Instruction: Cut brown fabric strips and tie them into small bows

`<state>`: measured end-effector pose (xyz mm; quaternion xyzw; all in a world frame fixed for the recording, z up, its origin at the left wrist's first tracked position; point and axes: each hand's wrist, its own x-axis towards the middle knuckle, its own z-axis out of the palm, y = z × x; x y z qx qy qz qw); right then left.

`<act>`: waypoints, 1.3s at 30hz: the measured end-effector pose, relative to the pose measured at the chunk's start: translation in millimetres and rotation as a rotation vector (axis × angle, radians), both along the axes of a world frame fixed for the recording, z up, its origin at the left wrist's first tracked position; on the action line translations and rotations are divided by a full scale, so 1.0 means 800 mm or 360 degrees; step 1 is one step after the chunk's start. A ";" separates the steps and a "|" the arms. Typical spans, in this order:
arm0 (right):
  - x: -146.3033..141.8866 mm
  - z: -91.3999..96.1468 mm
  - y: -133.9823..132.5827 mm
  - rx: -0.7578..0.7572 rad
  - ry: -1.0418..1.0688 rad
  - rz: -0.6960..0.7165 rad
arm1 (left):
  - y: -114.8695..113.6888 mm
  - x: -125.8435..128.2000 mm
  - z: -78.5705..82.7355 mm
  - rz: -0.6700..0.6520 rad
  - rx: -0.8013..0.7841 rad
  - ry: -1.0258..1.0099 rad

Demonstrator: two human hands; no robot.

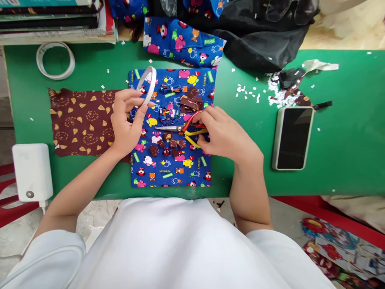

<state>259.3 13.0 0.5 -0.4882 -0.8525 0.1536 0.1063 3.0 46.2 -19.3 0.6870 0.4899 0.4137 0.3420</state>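
Observation:
In my left hand (128, 120) I hold a narrow roll of white tape (152, 85), tilted up on edge between thumb and fingers. My right hand (218, 130) grips scissors (188, 129) with red and yellow handles, their blades pointing left. Under both lies a blue cartoon-print cloth (171, 176). On it rest several small brown patterned fabric pieces (173, 143), a stack of brown strips (191, 100) and some thin blue fabric scraps (168, 114). A brown leaf-print cloth (82, 122) lies to the left, partly behind my left forearm.
A wider tape roll (55, 60) lies at the far left, above a white power bank (32, 172). A phone (293, 138) lies at right, near a heap of white paper bits (281, 92). Folded blue cloth (183, 42), a black bag (255, 44) and stacked books (60, 36) line the back.

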 end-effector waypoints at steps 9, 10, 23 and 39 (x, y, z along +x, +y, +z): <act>-0.002 0.000 0.003 0.0213 -0.0048 -0.0044 | -0.003 0.006 0.001 0.0072 0.0071 -0.0006; -0.003 0.001 0.003 0.0240 -0.0010 -0.0080 | -0.003 0.006 0.002 0.0066 0.0062 -0.0004; -0.016 -0.005 -0.002 0.0435 0.0243 -0.0504 | -0.008 0.005 -0.004 -0.0126 0.0291 -0.0073; -0.025 -0.011 0.002 0.0523 -0.0098 -0.0410 | -0.007 0.007 -0.005 -0.0311 0.0482 -0.0166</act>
